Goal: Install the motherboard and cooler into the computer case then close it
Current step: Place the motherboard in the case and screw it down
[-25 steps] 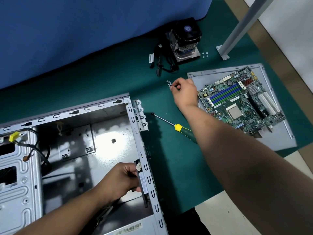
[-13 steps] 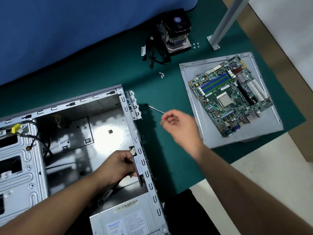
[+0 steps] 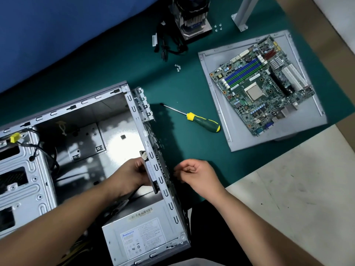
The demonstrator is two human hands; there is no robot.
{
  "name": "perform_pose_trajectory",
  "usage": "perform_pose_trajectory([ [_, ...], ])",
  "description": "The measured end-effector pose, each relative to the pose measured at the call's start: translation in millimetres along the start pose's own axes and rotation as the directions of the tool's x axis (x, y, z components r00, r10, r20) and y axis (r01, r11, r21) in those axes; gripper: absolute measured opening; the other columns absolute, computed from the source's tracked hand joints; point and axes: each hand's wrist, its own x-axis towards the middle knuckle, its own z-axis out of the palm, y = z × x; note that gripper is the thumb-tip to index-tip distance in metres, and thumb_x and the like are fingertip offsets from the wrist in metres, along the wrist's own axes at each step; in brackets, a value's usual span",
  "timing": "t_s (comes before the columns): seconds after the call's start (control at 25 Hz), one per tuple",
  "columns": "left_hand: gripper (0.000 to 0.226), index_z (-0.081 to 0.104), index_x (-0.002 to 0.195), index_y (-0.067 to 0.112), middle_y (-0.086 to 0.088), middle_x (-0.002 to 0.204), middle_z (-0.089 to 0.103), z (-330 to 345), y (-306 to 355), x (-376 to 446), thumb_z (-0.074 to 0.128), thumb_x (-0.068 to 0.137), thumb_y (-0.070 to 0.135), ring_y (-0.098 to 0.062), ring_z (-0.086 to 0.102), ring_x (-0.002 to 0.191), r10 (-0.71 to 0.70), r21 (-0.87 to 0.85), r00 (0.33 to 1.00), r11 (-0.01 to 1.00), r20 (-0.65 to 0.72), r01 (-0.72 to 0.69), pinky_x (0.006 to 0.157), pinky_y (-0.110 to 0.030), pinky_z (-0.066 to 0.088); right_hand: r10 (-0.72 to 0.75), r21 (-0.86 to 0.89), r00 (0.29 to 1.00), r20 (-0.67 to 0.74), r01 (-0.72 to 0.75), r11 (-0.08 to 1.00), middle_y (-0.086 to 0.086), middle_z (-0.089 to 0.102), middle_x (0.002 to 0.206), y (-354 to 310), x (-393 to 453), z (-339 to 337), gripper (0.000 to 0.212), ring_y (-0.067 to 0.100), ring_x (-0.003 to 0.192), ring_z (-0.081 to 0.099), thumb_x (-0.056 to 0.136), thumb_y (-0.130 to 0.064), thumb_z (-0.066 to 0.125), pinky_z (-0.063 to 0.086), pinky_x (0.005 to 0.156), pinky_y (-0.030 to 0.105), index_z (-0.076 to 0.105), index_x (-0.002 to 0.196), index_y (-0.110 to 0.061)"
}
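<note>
- While the case [image 3: 80,120] is lying open on its side on the green surface [image 3: 119,60], the left hand [image 3: 132,174] is reaching inside it, fingers curling round a thin flat part [image 3: 151,173] that is standing against the inner face of the rear wall.
- The right hand [image 3: 197,174] is hovering just outside that same wall, fingers curled in with fingertips and thumb pressing together; whether anything small is pinched between them is too fine to tell.
- The motherboard [image 3: 263,87] is resting well apart from the case, on the grey side panel [image 3: 219,112], which is lying flat at the right of the surface.
- The cooler [image 3: 194,18] is sitting at the far edge of the surface, its black cables [image 3: 169,45] trailing just beside it.
- A screwdriver [image 3: 194,118] with a yellow and dark green handle is lying between the case and the panel, tip pointing toward the case.
- Small screws [image 3: 177,67] are lying in a cluster near the cables, and more screws [image 3: 218,27] are sitting just right of the cooler.
- The power supply [image 3: 142,239] is sitting in the near corner of the case, label facing up.
</note>
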Motion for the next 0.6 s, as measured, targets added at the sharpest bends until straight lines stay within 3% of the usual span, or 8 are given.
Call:
perform_pose_trajectory([
  [0.28,0.022,0.071,0.105,-0.013,-0.026,0.102,0.075,5,-10,-4,0.064,0.085,-0.019,-0.042,0.071,0.098,-0.023,-0.045,1.0,0.999,-0.02,0.022,0.083,-0.036,0.062,0.021,0.036,0.999,0.05,-0.023,0.999,-0.005,0.077,0.083,10,-3,6,0.014,0.005,0.072,0.067,0.077,-0.04,0.074,0.055,0.075,0.026,0.078,0.088,-0.033],
  [0.48,0.021,0.07,0.101,-0.016,-0.027,0.096,0.075,7,-9,-4,0.06,0.085,-0.023,-0.029,0.073,0.084,-0.056,-0.028,0.997,0.998,-0.047,0.054,0.071,-0.025,0.06,0.018,0.019,1.0,0.017,-0.018,1.0,-0.011,0.078,0.091,11,-8,13,0.015,0.002,0.084,0.071,0.079,-0.044,0.071,0.05,0.076,0.016,0.078,0.09,-0.037],
  [0.6,0.022,0.069,0.102,-0.018,-0.027,0.095,0.075,8,-7,-4,0.058,0.085,-0.024,-0.02,0.074,0.079,-0.057,-0.025,0.998,0.998,-0.04,0.056,0.068,-0.02,0.058,0.018,0.065,1.0,0.003,-0.018,0.998,-0.008,0.078,0.093,11,-12,14,0.009,0.004,0.086,0.071,0.083,-0.034,0.073,0.05,0.077,0.014,0.079,0.089,-0.034],
])
